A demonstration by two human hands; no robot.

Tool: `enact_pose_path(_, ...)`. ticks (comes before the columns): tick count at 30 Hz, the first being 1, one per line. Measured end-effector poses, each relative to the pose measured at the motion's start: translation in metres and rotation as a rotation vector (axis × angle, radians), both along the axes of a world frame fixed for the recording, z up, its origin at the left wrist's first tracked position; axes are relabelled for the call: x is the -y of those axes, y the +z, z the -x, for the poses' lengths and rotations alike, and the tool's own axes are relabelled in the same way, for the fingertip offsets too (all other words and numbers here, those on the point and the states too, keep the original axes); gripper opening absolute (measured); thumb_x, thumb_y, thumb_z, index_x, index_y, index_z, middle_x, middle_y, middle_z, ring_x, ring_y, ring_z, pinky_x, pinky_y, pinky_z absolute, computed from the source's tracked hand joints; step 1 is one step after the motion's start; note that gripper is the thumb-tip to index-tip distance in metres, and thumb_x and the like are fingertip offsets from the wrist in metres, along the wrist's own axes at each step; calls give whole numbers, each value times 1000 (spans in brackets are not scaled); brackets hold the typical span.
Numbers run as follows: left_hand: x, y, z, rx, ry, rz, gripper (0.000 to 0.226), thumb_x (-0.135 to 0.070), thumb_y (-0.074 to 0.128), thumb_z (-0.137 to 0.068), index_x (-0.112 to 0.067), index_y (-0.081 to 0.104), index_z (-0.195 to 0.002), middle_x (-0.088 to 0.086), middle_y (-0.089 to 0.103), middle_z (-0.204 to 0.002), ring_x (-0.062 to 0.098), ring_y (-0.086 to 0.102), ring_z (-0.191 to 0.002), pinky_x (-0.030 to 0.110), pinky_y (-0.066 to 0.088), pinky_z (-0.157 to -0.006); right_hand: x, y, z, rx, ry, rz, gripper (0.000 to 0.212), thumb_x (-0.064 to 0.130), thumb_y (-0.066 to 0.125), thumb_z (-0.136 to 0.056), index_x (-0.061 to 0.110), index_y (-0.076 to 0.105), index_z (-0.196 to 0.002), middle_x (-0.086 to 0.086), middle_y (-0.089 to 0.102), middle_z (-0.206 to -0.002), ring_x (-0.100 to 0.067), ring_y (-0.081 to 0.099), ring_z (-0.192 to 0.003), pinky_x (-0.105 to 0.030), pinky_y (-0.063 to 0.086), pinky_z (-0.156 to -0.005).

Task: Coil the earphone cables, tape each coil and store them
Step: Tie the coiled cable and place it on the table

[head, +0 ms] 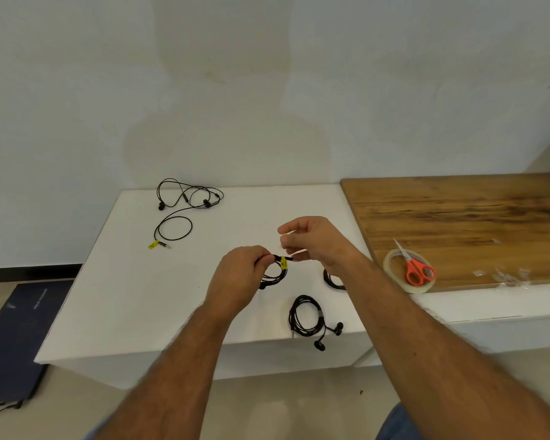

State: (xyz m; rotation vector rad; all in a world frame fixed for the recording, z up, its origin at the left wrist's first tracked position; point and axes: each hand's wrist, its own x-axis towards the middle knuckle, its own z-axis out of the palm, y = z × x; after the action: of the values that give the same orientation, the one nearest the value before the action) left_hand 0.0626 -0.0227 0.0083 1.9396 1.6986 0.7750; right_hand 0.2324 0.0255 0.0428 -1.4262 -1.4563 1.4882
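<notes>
Left hand (235, 277) grips a black coiled earphone cable (275, 271); right hand (311, 242) pinches clear tape strip (294, 250). Finished black coil (305, 315) lies lower centre; loose black earphones (185, 201) upper left remain.

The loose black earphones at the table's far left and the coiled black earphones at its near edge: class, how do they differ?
The loose black earphones sprawl in open loops; the coiled black earphones are wound into a tight ring. The loose pair carries a yellow tag by its plug; the coiled pair shows none. Both are black, lying on the white table, untouched.
</notes>
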Motion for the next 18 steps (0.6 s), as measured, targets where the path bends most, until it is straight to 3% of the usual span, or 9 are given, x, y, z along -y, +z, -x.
enact_pose_path(2, 0, -2, 1, 39, 48, 41, 25, -29, 50, -99, -17, 71, -93, -4, 61, -68, 14, 57, -64, 37, 53, -65, 1, -1, -2, 16, 1, -77, 14, 8, 70, -87, 13, 71, -100, 0, 71, -78, -9, 65, -69, -26, 55, -73)
enact_pose_path(5, -1, -4, 2, 97, 119, 143, 24, -31, 49, -98, -21, 70, -91, -5, 59, -67, 8, 51, -58, 21, 41, -52, 3, -1, -4, 30, 9, -174, 12, 8, 69, -87, 16, 72, -95, 2, 72, -76, -7, 65, -68, -15, 48, -63)
enact_pose_path(7, -2, -3, 1, 172, 150, 186, 24, -30, 49, -98, -21, 69, -88, -5, 59, -67, 7, 50, -57, 17, 34, -49, 6, -1, -2, 57, 42, -186, 10, 7, 68, -87, 15, 71, -93, 1, 71, -74, -8, 64, -68, -14, 45, -55)
enact_pose_path(11, -4, -2, 0, 268, 179, 215, 25, -31, 50, -98, -21, 70, -87, -5, 60, -67, 8, 53, -60, 22, 37, -54, 10, -5, 7, 79, 50, -193, 9, 0, 65, -88, 9, 68, -89, -4, 69, -72, -14, 64, -61, -15, 42, -48)
enact_pose_path(13, -4, -4, -1, 222, 191, 232, 26, -32, 49, -98, -22, 69, -87, -5, 62, -69, 8, 54, -62, 21, 36, -53, 8, -9, 9, 131, 9, -212, 8, 4, 65, -88, 11, 69, -88, -1, 70, -73, -11, 65, -62, -22, 45, -53)
enact_pose_path(18, -5, -12, 4, 153, 209, 290, 25, -33, 47, -98, -24, 67, -86, -5, 63, -73, 8, 54, -63, 22, 36, -53, 3, -21, 3, 574, -126, -369, 20, 24, 57, -96, 13, 73, -100, 4, 69, -95, -14, 63, -89, -25, 48, -81)
